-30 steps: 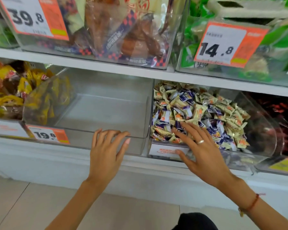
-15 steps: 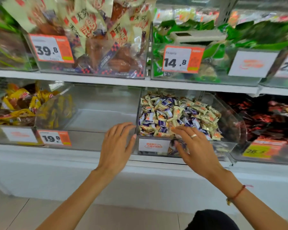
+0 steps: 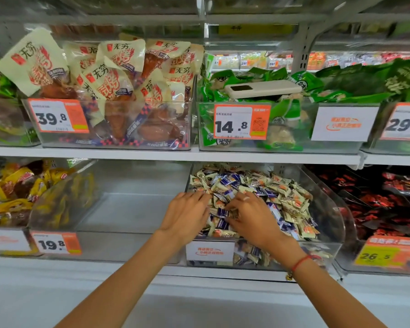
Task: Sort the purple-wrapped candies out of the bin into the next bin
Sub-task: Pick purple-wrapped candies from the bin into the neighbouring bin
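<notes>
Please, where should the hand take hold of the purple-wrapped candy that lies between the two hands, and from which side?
Probably pinch the purple-wrapped candy across its middle, from above. It lies flat on top of the pile in the candy bin, its upper face exposed, while cream-wrapped candies crowd its sides, so a sideways approach looks blocked.

Lower white shelf (image 3: 152,271) carries clear bins side by side. Candy bin (image 3: 327,209) central; empty bin (image 3: 128,209) immediately left of it; red-packet bin (image 3: 388,256) immediately right.
</notes>
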Demonstrator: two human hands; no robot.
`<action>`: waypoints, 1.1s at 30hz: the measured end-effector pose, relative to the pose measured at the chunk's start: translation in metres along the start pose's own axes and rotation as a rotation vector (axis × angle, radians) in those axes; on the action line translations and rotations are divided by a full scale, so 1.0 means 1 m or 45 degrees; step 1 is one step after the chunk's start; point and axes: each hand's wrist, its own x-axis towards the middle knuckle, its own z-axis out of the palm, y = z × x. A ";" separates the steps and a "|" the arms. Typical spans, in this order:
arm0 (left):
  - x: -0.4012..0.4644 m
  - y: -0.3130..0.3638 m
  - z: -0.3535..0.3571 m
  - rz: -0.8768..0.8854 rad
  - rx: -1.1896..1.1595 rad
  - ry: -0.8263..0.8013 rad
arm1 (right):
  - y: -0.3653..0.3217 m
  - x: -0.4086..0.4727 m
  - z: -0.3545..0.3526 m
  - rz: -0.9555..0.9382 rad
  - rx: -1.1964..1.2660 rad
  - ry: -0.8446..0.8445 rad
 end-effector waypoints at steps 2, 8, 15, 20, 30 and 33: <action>0.004 -0.001 0.000 0.010 0.075 -0.042 | 0.003 -0.003 0.001 -0.013 0.014 0.000; -0.009 0.000 -0.001 0.004 -0.201 0.037 | 0.002 -0.014 -0.011 0.175 0.414 0.252; -0.050 -0.016 -0.001 -0.274 -0.684 0.524 | 0.001 0.019 -0.013 0.289 0.249 0.186; -0.058 -0.032 0.006 -0.469 -0.758 0.624 | -0.011 0.034 -0.005 0.331 -0.172 0.025; -0.075 -0.067 0.011 -0.459 -0.432 0.472 | -0.017 0.016 -0.004 0.127 0.278 0.313; -0.081 -0.078 0.013 -0.480 -0.371 0.454 | -0.056 0.017 -0.005 -0.128 0.432 0.258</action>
